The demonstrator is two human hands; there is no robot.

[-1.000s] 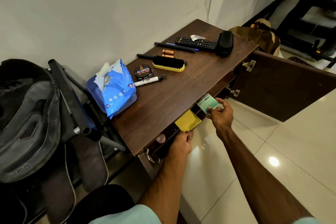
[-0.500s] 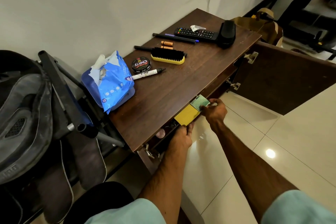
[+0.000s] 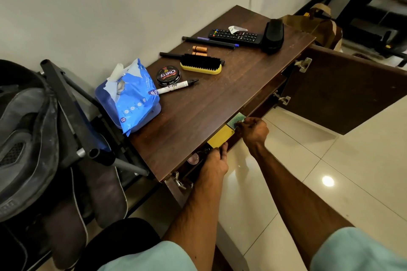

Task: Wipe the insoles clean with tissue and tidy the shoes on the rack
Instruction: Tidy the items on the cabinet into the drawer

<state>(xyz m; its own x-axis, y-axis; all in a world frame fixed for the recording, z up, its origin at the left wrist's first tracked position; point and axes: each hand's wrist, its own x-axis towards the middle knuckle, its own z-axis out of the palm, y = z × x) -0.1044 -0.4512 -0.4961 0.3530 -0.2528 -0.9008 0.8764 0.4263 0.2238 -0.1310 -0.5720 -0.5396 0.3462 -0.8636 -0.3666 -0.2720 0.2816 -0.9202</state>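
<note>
Shoe-care corner | right hand [image 3: 255, 131] fingers curled round green comb [image 3: 236, 120]; left hand [image 3: 214, 160] against yellow pad [image 3: 220, 136], grip unclear | both at open drawer [image 3: 189, 170] under table [image 3: 220, 99]; best kept flat, clear of the edge | tissue pack [image 3: 130, 99] on table, sheet protruding; shoes [image 3: 24, 138] on rack [image 3: 66, 103], left.
</note>
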